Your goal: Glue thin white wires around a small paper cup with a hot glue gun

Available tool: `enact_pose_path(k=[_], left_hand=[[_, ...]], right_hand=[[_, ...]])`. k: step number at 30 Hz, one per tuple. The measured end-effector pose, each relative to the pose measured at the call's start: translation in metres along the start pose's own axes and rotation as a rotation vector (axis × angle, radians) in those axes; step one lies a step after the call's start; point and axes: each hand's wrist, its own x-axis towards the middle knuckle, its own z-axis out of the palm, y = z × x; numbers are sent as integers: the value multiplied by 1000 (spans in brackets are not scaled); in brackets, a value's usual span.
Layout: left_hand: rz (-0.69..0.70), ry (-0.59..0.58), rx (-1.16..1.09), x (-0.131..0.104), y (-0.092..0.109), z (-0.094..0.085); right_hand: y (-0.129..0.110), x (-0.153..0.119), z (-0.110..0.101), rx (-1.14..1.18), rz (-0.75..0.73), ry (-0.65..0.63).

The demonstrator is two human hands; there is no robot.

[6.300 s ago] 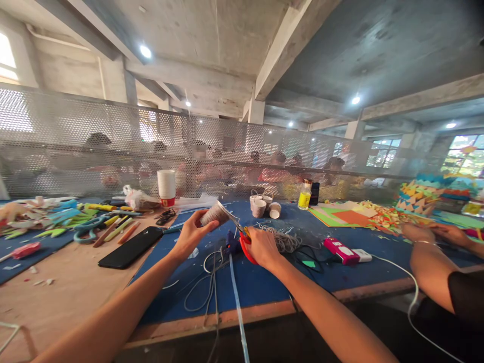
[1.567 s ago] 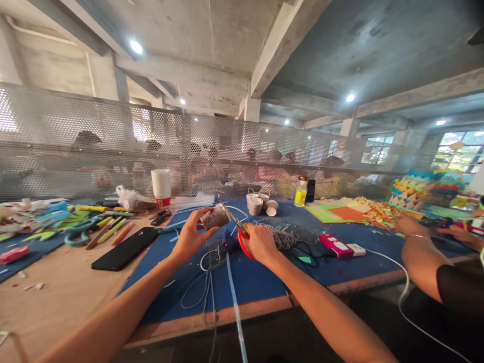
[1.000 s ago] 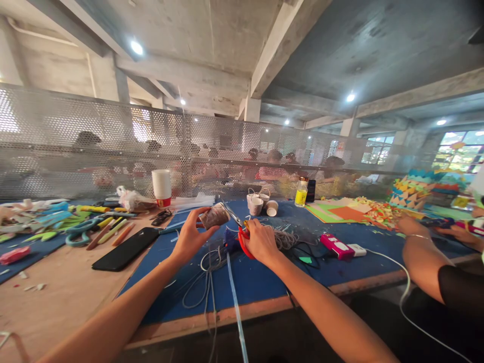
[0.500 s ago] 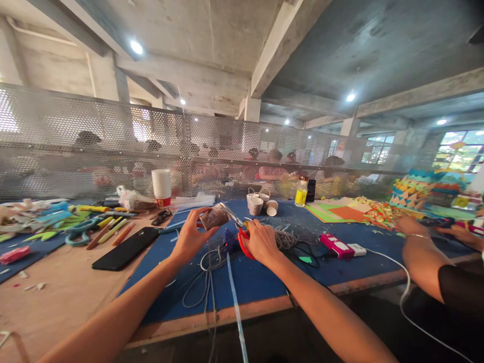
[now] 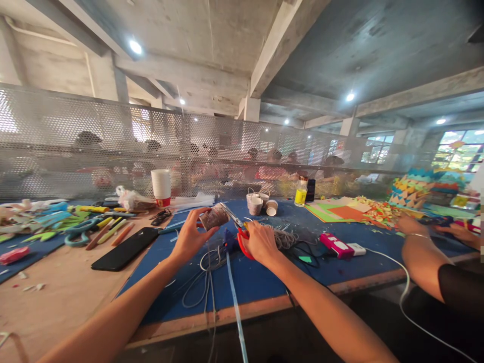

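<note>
My left hand (image 5: 192,236) is closed round a small cup wrapped in greyish-brown cord (image 5: 214,217), held tilted on its side above the blue mat. In my right hand (image 5: 260,241) is a pair of scissors with red handles (image 5: 245,243). Their metal blades point up and left and lie at the cup's right-hand end; whether they touch it I cannot tell. Beneath my hands sits a blue glue gun (image 5: 229,240), partly hidden, with a long clear glue stick (image 5: 235,302) running toward me. Loops of grey cord (image 5: 207,282) lie beside it and hang over the table edge.
Several small cord-covered cups (image 5: 256,204) stand behind my hands. A black phone (image 5: 126,248), markers (image 5: 109,233) and a stack of paper cups (image 5: 161,186) are on the left. On the right are a pink box (image 5: 336,245), a yellow-labelled bottle (image 5: 301,192), coloured paper (image 5: 342,210) and another person's arm (image 5: 421,259).
Almost nothing differs. My hands, the cup and the scissors keep nearly the same positions.
</note>
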Motion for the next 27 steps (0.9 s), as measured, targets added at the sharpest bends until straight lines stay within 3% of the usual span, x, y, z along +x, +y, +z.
enact_pose_path(k=[27], left_hand=[[36,77,121,2,2,-3]], right_hand=[[3,1,2,-15,-7,20]])
